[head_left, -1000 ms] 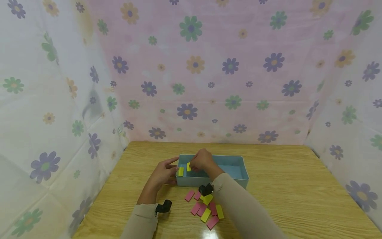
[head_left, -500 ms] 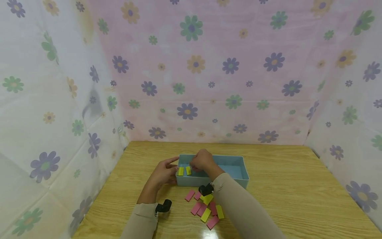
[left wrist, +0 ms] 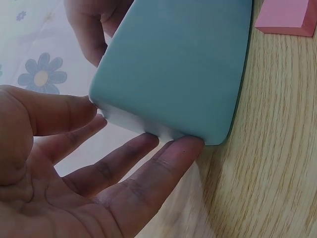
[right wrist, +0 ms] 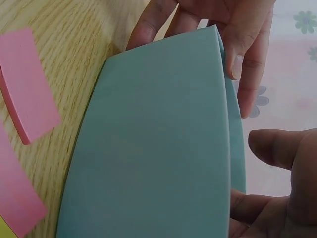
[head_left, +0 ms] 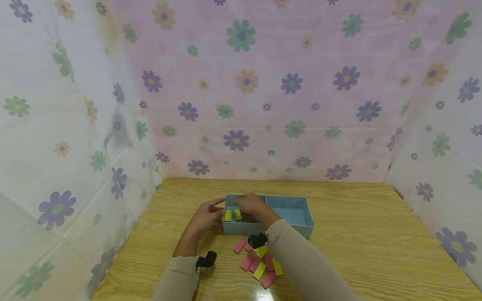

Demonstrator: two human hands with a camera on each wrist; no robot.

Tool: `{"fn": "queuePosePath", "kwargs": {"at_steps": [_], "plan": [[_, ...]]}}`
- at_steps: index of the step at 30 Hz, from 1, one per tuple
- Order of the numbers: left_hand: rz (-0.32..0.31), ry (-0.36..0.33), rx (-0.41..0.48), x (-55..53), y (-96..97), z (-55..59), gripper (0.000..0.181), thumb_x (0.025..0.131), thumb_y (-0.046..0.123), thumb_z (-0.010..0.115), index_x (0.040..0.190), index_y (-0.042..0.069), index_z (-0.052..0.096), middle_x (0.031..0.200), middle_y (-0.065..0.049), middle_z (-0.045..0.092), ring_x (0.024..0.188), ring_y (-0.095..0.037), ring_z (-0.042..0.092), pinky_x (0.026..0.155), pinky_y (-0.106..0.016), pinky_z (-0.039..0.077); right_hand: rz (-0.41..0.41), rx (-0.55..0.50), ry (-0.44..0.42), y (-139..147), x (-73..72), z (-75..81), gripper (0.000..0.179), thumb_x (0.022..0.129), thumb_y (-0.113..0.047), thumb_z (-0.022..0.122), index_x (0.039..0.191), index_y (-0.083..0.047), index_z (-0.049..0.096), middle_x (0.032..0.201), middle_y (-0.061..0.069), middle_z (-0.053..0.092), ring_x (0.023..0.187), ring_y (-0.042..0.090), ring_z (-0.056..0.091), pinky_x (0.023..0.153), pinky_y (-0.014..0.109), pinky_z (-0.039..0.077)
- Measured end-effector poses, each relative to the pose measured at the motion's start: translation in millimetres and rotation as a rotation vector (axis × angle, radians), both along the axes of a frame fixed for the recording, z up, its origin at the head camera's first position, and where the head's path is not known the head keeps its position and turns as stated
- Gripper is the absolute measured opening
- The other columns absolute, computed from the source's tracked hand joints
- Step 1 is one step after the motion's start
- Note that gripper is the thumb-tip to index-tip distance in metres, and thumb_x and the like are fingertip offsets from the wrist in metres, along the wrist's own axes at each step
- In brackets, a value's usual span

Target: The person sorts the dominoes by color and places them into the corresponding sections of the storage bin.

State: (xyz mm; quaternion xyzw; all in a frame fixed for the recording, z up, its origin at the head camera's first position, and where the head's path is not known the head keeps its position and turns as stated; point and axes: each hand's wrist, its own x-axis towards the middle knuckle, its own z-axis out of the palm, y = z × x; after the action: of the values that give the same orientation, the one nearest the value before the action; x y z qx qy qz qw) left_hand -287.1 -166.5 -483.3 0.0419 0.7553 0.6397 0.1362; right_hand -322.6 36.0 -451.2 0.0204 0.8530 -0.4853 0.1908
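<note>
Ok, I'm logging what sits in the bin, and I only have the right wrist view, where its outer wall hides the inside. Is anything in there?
Observer: Yes, the head view shows two yellow blocks inside the blue-green bin.
Operator: At which end?
Observer: The left end, next to the left hand.
Operator: And outside? I only catch a yellow corner beside some pink pieces.
Observer: At least three loose yellow pieces lie on the table in front of the bin; the right sleeve and the black wrist camera may hide more.
</note>
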Motion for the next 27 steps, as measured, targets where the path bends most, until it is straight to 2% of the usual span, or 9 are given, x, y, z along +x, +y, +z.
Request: {"fn": "queuePosePath", "kwargs": {"at_steps": [2, 4, 6, 8, 10, 13, 15, 20, 27], "plan": [[-0.001, 0.001, -0.001, 0.2, 0.1, 0.5, 0.052, 0.106, 0.014, 0.059, 0.156, 0.022, 0.048, 0.145, -0.027, 0.055, 0.116, -0.041, 0.068, 0.076, -0.050, 0.064, 0.003, -0.011, -0.002, -1, 1.9, 0.9, 0.065, 0.100, -0.040, 0.065, 0.144, 0.006, 0.051, 0.110, 0.019, 0.070, 0.088, 0.032, 0.073, 0.074, 0.043, 0.063], [0.001, 0.000, 0.000, 0.4, 0.2, 0.8, 0.052, 0.106, 0.014, 0.059, 0.156, 0.023, 0.048, 0.145, -0.027, 0.055, 0.116, -0.040, 0.068, 0.076, -0.050, 0.064, 0.009, -0.017, -0.001, -1, 3.3, 1.6, 0.060, 0.101, -0.040, 0.064, 0.138, 0.006, 0.056, 0.103, 0.016, 0.069, 0.087, 0.032, 0.072, 0.072, 0.042, 0.063], [0.002, -0.002, 0.003, 0.4, 0.2, 0.8, 0.051, 0.106, 0.014, 0.058, 0.156, 0.023, 0.049, 0.145, -0.027, 0.055, 0.116, -0.040, 0.068, 0.076, -0.050, 0.063, 0.021, -0.017, 0.002, -2, 4.7, 2.1, 0.055, 0.101, -0.040, 0.064, 0.129, 0.007, 0.062, 0.090, 0.012, 0.065, 0.083, 0.030, 0.071, 0.071, 0.041, 0.062], [0.003, -0.003, 0.005, 0.3, 0.3, 0.5, 0.051, 0.106, 0.015, 0.058, 0.156, 0.024, 0.049, 0.145, -0.026, 0.055, 0.115, -0.039, 0.068, 0.076, -0.050, 0.063, 0.036, -0.017, 0.006, -2, 5.8, 2.3, 0.053, 0.099, -0.039, 0.067, 0.124, 0.007, 0.064, 0.086, 0.010, 0.061, 0.082, 0.029, 0.070, 0.072, 0.040, 0.062], [0.005, -0.005, 0.006, 0.3, 0.3, 0.4, 0.051, 0.106, 0.015, 0.059, 0.156, 0.024, 0.049, 0.144, -0.025, 0.056, 0.114, -0.039, 0.068, 0.076, -0.050, 0.063, 0.056, -0.008, 0.012, -2, 7.2, 2.7, 0.054, 0.096, -0.038, 0.072, 0.125, 0.007, 0.065, 0.092, 0.009, 0.064, 0.084, 0.028, 0.071, 0.075, 0.041, 0.062], [0.007, -0.006, 0.004, 0.5, 0.5, 0.5, 0.051, 0.106, 0.016, 0.060, 0.156, 0.024, 0.049, 0.143, -0.023, 0.057, 0.114, -0.038, 0.068, 0.076, -0.050, 0.063, 0.086, 0.001, 0.022, -3, 9.8, 3.0, 0.060, 0.089, -0.034, 0.081, 0.131, 0.005, 0.064, 0.117, 0.014, 0.067, 0.092, 0.028, 0.073, 0.082, 0.043, 0.062], [0.008, -0.007, 0.003, 0.5, 0.5, 0.6, 0.051, 0.106, 0.017, 0.060, 0.156, 0.025, 0.049, 0.142, -0.022, 0.058, 0.115, -0.038, 0.068, 0.077, -0.050, 0.063, 0.105, 0.004, 0.033, -3, 11.1, 3.2, 0.058, 0.087, -0.032, 0.084, 0.128, 0.004, 0.066, 0.126, 0.017, 0.067, 0.093, 0.028, 0.074, 0.083, 0.044, 0.062], [0.007, 0.000, -0.003, 0.6, 0.2, 0.7, 0.051, 0.106, 0.018, 0.060, 0.156, 0.025, 0.049, 0.142, -0.022, 0.058, 0.115, -0.037, 0.069, 0.077, -0.050, 0.063, 0.121, -0.012, 0.052, -4, 11.8, 1.4, 0.052, 0.085, -0.028, 0.085, 0.123, 0.003, 0.067, 0.123, 0.018, 0.066, 0.088, 0.027, 0.074, 0.080, 0.043, 0.062], [-0.003, 0.012, -0.003, 1.4, -0.1, 0.0, 0.052, 0.106, 0.016, 0.059, 0.157, 0.023, 0.048, 0.143, -0.024, 0.057, 0.113, -0.032, 0.070, 0.078, -0.050, 0.063, 0.124, 0.018, 0.040, -5, 10.8, -1.1, 0.075, 0.082, -0.031, 0.089, 0.139, 0.005, 0.058, 0.134, 0.021, 0.064, 0.085, 0.023, 0.074, 0.080, 0.042, 0.062]]}}
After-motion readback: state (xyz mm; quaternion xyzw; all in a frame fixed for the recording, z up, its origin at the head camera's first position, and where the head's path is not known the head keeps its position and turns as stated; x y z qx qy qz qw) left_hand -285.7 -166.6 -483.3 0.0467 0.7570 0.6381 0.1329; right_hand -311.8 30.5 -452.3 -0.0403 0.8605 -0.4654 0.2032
